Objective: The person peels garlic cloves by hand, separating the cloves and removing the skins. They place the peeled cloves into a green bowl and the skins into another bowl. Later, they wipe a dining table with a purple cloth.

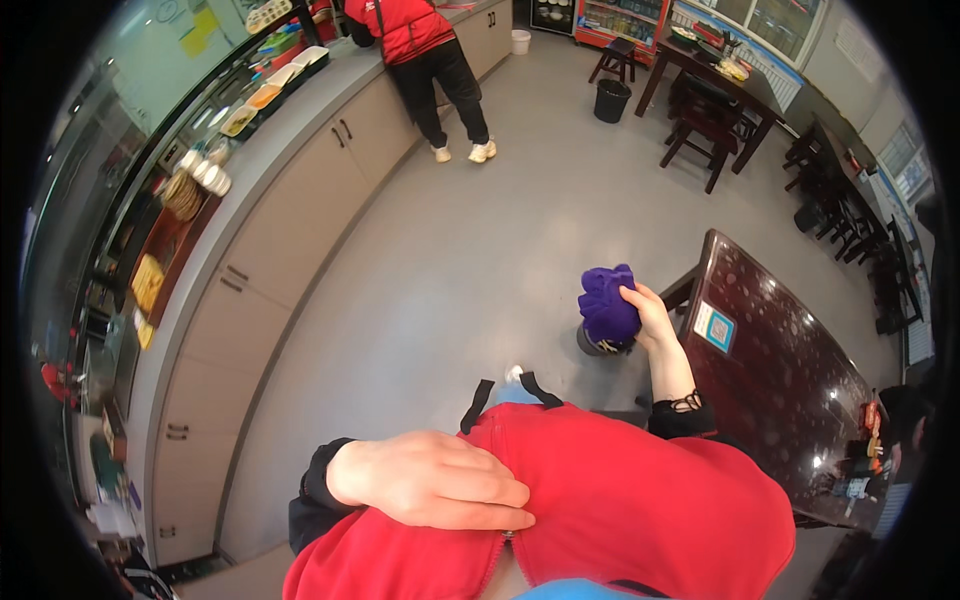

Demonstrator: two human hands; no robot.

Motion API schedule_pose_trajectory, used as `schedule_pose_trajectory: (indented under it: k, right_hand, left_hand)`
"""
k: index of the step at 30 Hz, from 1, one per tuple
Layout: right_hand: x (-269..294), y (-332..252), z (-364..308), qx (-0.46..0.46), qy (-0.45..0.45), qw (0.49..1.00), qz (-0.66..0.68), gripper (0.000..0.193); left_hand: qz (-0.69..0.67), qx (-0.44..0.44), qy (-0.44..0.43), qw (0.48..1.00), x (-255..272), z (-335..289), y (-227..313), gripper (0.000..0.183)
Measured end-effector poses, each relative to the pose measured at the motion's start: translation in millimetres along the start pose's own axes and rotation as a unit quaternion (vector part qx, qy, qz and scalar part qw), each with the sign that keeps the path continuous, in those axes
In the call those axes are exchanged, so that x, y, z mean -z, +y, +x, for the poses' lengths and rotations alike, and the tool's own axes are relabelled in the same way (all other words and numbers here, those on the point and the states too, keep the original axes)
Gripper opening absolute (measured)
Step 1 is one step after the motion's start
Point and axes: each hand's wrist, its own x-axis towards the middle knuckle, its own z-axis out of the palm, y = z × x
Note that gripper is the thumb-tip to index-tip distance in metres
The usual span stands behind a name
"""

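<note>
My left hand [430, 480] lies across the front of the red vest [640, 490] I wear, its fingers stretched out and close together. Its fingertips rest beside the vest's zipper [508, 535], and the thumb is hidden. Out to the right, my right hand [650, 318] is closed around a bunched purple cloth [608, 305]. The cloth hangs above the floor, left of the dark table. A dark bin [590, 342] shows partly behind and below it. Two black straps [540, 390] stick out from the vest's far edge.
A glossy dark table [780, 370] with a square code card [714, 327] stands close on my right. Along the left runs a counter [270, 150] with food trays and stacked bowls. A person in red [405, 35] stands at its far end. Tables and stools [700, 135] stand far right.
</note>
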Motion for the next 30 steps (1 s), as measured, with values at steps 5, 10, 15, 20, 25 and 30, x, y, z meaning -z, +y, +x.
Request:
schedule_pose_trajectory:
  k: [5,10,15,20,25,30]
  right_hand:
    - [-22,3,128,-0.040,0.049,0.998,-0.021,0.027]
    - [-116,-36,271,-0.006,-0.016,1.000,0.010,0.027]
    - [-234,-70,398,-0.025,-0.124,0.992,-0.018,0.032]
    - [-319,-80,510,-0.168,-0.223,0.955,0.101,0.035]
    - [-363,-76,584,-0.140,-0.185,0.969,0.083,0.037]
    - [-369,-88,655,-0.152,-0.025,0.987,0.034,0.040]
  left_hand:
    - [0.094,-0.031,0.075,0.992,85,-16,-97,0.017]
    - [0.020,-0.059,0.009,0.998,190,-8,-157,0.027]
    - [-0.137,-0.007,0.050,0.989,242,-49,-247,0.029]
    - [-0.221,0.041,0.051,0.973,285,-103,-366,0.027]
    - [-0.236,-0.005,0.059,0.970,379,-134,-432,0.027]
    - [-0.234,-0.092,0.100,0.963,466,-147,-506,0.029]
